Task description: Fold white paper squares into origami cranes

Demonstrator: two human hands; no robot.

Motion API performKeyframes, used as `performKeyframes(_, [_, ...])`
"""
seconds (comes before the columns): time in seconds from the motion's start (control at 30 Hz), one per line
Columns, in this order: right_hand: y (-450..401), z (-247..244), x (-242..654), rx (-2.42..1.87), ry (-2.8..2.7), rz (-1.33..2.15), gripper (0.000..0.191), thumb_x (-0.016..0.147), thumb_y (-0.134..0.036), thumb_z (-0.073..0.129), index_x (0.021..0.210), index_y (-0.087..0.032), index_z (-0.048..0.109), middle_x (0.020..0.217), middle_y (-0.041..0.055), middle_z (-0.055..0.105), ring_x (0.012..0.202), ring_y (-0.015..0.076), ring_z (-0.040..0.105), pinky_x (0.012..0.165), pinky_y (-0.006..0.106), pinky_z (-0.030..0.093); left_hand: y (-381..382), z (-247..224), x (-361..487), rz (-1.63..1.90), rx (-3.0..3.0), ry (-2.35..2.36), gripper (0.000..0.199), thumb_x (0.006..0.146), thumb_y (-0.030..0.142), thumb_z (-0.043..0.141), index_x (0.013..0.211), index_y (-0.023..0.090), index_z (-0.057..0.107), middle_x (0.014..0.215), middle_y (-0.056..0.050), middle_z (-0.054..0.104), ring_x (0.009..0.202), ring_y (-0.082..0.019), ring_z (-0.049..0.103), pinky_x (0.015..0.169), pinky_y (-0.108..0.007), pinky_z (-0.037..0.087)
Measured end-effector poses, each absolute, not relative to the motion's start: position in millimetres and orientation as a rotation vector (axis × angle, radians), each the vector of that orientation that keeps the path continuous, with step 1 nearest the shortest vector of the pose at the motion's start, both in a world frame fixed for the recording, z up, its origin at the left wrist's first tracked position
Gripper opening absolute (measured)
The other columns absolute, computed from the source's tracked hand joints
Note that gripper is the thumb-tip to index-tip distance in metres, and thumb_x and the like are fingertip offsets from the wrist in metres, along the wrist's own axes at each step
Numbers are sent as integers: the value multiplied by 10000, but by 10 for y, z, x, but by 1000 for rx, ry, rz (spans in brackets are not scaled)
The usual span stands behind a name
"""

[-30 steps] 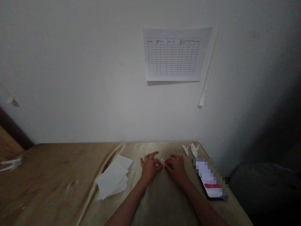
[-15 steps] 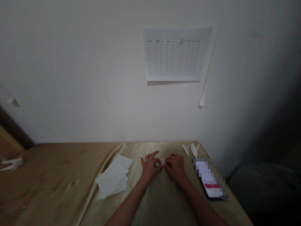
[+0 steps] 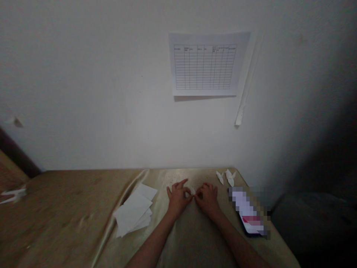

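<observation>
Between my two hands is a small piece of folded white paper, its details too small to make out. My left hand pinches its left side between thumb and index finger, the other fingers raised. On the opposite side, the thumb and fingertips of my right hand press together on the same paper. Both wrists rest low over the cloth-covered table. Two folded white paper shapes with pointed, wing-like tips, a smaller one and a larger one, lie beyond my right hand.
A fanned stack of white paper sheets lies left of my left forearm. A phone with a lit, blurred screen is near the right table edge. A printed table sheet hangs on the wall behind. White scraps sit far left.
Both hands stay in nearly the same place, still pinching the small paper. My right fingertips have shifted very slightly; nothing else has visibly moved.
</observation>
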State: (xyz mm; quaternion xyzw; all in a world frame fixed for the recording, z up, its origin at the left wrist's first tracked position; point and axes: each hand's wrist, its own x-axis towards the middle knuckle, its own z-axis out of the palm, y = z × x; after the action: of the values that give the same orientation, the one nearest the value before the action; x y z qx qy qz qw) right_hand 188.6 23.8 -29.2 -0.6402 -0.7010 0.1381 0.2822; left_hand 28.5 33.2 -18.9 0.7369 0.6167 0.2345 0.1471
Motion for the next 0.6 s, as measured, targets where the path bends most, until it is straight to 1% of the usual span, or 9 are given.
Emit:
performKeyframes(0.13, [227, -287, 1872, -1755, -1892, 363, 96, 853, -297, 642, 838, -238, 716, 1145, 70, 684, 1304, 311, 419, 1143, 597, 82, 332, -190, 283, 658, 2117, 1788, 56, 791, 327, 719, 843, 318, 739, 1514, 81, 483, 1376, -316, 373, 1150, -719, 65])
performKeyframes(0.27, [211, -286, 1862, -1779, -1915, 328, 108, 876, -303, 613, 881, -235, 696, 1167, 81, 667, 1305, 317, 421, 1140, 602, 101, 320, -179, 287, 648, 2133, 1789, 35, 801, 323, 714, 834, 317, 722, 1512, 92, 483, 1375, -313, 379, 1142, -731, 75])
performKeyframes(0.43, [200, -292, 1854, -1795, -1911, 282, 142, 882, -303, 595, 983, -232, 663, 1196, 97, 643, 1292, 311, 437, 1140, 589, 133, 284, -155, 297, 700, 2143, 1800, 177, 811, 312, 708, 984, 309, 668, 1491, 47, 512, 1347, -288, 416, 1147, -723, 111])
performKeyframes(0.5, [193, -291, 1853, -1791, -1914, 274, 150, 881, -301, 596, 999, -235, 662, 1187, 94, 644, 1282, 305, 444, 1141, 577, 136, 270, -144, 301, 708, 2153, 1807, 185, 811, 307, 710, 991, 318, 669, 1481, 49, 520, 1343, -285, 420, 1144, -723, 123])
performKeyframes(0.6, [176, -286, 1854, -1762, -1915, 260, 136, 884, -301, 604, 983, -253, 683, 1167, 74, 651, 1273, 292, 441, 1143, 555, 128, 259, -135, 301, 696, 2172, 1802, 148, 812, 312, 718, 951, 361, 712, 1484, 73, 508, 1346, -287, 418, 1142, -724, 117])
